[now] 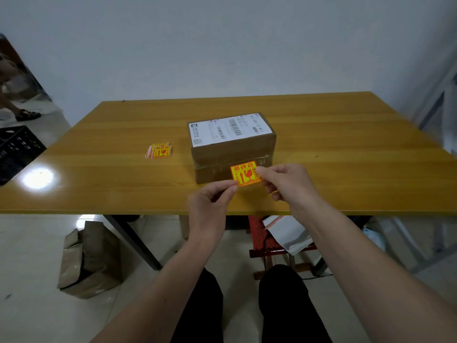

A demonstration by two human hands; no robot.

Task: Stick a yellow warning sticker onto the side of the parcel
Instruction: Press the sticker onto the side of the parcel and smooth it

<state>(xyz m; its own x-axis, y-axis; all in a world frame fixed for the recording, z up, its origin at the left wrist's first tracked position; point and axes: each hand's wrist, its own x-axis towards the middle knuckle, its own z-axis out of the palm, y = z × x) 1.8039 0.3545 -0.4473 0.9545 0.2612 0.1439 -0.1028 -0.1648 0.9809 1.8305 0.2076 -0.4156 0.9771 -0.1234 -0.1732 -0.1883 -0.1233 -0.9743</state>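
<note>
the parcel (232,147) stood on the yellow wooden bench (99,184), near its middle; a white shipping label (227,129) covered its top face; the brown near side was wrapped in clear tape; a yellow warning sticker (244,175) with red print was held in front of that near side, low down; whether it touched the cardboard could not be told; the left hand (210,206) was pinched on the sticker's lower left corner, thumb and forefinger together; the right hand (286,181) was pinched on its right edge, the other fingers curled; a small stack of like stickers (159,151) lay on the bench to the left of the parcel, apart from it; a crumpled brown box (89,258) sat on the floor under the bench's left side.
</note>
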